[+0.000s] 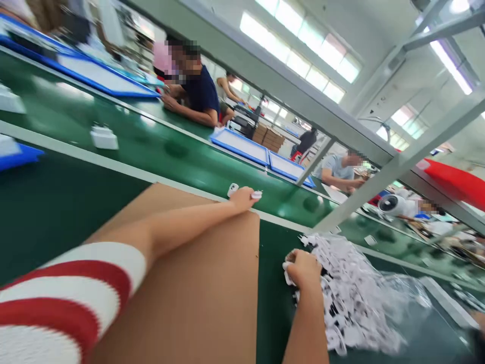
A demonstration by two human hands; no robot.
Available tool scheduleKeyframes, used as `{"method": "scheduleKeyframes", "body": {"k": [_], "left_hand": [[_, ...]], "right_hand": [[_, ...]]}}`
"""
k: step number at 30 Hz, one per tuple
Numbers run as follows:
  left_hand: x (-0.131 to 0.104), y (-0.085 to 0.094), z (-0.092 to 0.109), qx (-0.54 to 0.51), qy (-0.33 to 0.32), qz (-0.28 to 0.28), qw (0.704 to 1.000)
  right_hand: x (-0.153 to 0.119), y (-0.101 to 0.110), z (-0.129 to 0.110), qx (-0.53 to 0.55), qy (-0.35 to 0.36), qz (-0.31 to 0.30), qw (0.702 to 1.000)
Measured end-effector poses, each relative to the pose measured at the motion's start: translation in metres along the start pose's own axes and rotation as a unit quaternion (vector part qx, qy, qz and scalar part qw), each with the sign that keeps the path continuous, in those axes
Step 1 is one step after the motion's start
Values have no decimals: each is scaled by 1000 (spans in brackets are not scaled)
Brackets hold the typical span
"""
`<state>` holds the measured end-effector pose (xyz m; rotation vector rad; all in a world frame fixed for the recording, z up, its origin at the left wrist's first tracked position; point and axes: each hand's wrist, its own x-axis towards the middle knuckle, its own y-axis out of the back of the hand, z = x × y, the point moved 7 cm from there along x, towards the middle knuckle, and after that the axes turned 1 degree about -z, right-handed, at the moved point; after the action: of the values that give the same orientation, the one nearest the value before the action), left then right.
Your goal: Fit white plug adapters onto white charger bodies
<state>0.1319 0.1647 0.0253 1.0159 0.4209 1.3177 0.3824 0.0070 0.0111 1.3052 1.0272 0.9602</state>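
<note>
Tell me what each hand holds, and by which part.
The left hand holds a small white piece at its fingertips; the right hand has another white piece in its fingers. Which part of either is gripped cannot be made out.

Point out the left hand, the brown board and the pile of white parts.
Left hand [241, 198]: head view, its middle.
Brown board [208, 288]: head view, bare surface.
Pile of white parts [350, 288]: head view, middle.

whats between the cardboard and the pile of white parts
Head view: dark green tabletop, then the right hand, holding a white piece, and its forearm at the edge of the pile.
</note>
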Motion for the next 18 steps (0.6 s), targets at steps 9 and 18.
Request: {"method": "scheduleKeyframes", "body": {"k": [9, 18], "left_hand": [[15, 10, -10, 86, 52, 41, 994], [8, 62, -109, 68, 119, 11, 990]], "right_hand": [[13, 7, -10, 217, 76, 147, 962], [1, 3, -38, 479, 97, 147, 860]]}}
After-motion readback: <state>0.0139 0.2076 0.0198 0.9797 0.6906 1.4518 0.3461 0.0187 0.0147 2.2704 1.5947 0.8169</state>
